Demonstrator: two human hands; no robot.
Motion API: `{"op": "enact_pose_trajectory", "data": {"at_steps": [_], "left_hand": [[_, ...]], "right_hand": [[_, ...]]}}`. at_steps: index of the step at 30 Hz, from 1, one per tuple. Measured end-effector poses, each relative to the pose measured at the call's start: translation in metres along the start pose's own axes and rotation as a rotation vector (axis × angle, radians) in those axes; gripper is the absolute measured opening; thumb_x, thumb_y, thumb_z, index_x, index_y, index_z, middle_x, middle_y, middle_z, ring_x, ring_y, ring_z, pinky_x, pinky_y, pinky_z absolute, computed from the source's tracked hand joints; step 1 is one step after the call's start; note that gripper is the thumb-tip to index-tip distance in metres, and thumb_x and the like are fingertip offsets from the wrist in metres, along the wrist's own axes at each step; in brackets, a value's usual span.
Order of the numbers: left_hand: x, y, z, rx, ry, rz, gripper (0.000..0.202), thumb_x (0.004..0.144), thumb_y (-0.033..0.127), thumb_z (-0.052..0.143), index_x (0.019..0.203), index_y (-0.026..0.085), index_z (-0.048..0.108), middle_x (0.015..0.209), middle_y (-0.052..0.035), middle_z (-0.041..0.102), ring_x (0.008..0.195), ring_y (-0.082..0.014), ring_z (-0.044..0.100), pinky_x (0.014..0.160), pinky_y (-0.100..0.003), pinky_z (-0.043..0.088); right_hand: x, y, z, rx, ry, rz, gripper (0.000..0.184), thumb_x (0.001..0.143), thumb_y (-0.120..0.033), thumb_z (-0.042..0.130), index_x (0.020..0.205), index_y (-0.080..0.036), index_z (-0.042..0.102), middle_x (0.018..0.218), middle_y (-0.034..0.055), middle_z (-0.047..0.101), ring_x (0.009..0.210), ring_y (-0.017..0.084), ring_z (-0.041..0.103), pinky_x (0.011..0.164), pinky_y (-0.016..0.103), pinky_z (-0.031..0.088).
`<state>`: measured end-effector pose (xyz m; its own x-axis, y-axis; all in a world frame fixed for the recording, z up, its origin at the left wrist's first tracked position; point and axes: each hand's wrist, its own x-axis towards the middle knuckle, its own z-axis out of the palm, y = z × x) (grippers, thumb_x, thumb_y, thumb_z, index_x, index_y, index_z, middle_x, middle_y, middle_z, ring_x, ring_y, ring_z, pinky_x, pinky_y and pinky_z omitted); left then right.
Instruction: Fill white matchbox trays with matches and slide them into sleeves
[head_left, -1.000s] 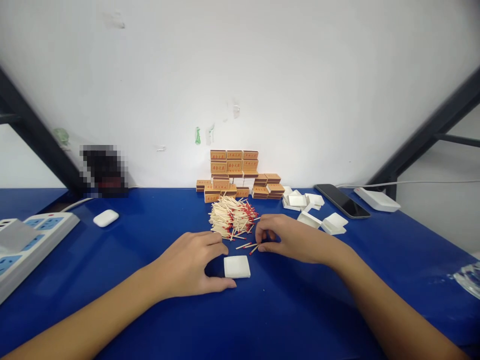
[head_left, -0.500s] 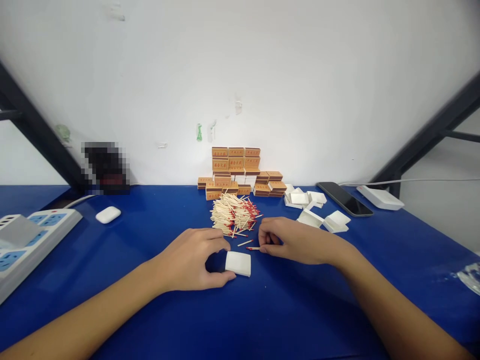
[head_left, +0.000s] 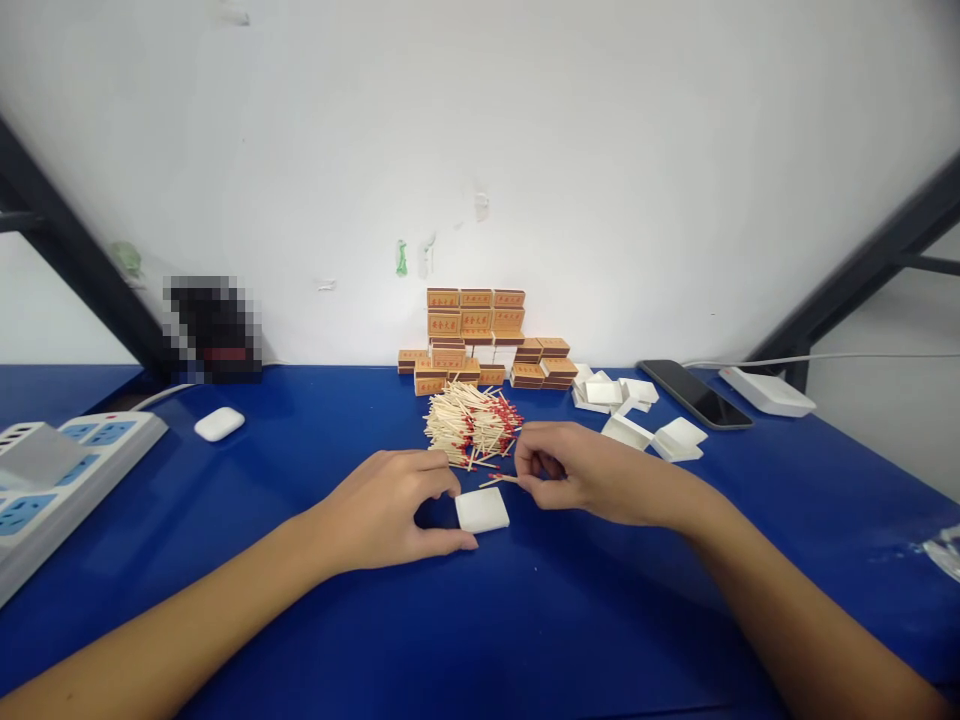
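A match point(head_left: 508, 478) is pinched in the fingers of the right hand point(head_left: 589, 470), red head pointing left, between the tray point(head_left: 482, 510) and the pile point(head_left: 466, 420) of matches. The left hand point(head_left: 386, 515) has its fingers apart around the tray's left end; contact is unclear. Behind the pile, matchboxes point(head_left: 476, 320) stand stacked on the table point(head_left: 480, 640).

Bare left hand point(head_left: 391, 512), bare right hand point(head_left: 581, 468), slim fingers point(head_left: 442, 543), bare forearms point(head_left: 247, 588)
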<state>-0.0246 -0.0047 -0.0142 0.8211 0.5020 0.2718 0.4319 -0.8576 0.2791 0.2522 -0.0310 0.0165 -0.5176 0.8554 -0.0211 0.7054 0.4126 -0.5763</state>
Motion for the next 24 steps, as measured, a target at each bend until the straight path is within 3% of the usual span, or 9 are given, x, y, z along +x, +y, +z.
{"op": "enact_pose_trajectory", "data": {"at_steps": [8, 17, 24], "left_hand": [[-0.001, 0.000, 0.003, -0.027, 0.000, -0.004, 0.031, 0.089, 0.049, 0.075, 0.095, 0.019, 0.070, 0.085, 0.0005, 0.066, 0.072, -0.0158, 0.062, 0.062, -0.030, 0.043], [-0.001, 0.002, 0.003, -0.029, 0.027, 0.025, 0.028, 0.088, 0.045, 0.076, 0.096, 0.019, 0.070, 0.085, 0.0007, 0.066, 0.072, -0.0154, 0.062, 0.061, -0.030, 0.042], [-0.001, 0.002, 0.005, -0.004, 0.042, 0.044, 0.027, 0.089, 0.044, 0.075, 0.092, 0.017, 0.071, 0.080, 0.0007, 0.064, 0.069, -0.0158, 0.061, 0.060, -0.031, 0.043]], "right_hand": [[0.005, -0.022, 0.023, -0.048, -0.064, -0.095, 0.015, 0.078, -0.006, 0.065, 0.080, -0.019, 0.058, 0.083, -0.0031, 0.060, 0.070, 0.011, 0.049, 0.063, 0.025, 0.034], [-0.001, -0.029, 0.024, -0.138, -0.040, -0.090, 0.009, 0.083, -0.012, 0.063, 0.082, -0.020, 0.060, 0.084, -0.0013, 0.063, 0.073, 0.013, 0.052, 0.065, 0.027, 0.036], [-0.002, -0.031, 0.025, -0.088, -0.026, -0.137, 0.008, 0.087, -0.012, 0.063, 0.083, -0.019, 0.060, 0.085, -0.0006, 0.064, 0.073, 0.012, 0.054, 0.065, 0.026, 0.038]]}}
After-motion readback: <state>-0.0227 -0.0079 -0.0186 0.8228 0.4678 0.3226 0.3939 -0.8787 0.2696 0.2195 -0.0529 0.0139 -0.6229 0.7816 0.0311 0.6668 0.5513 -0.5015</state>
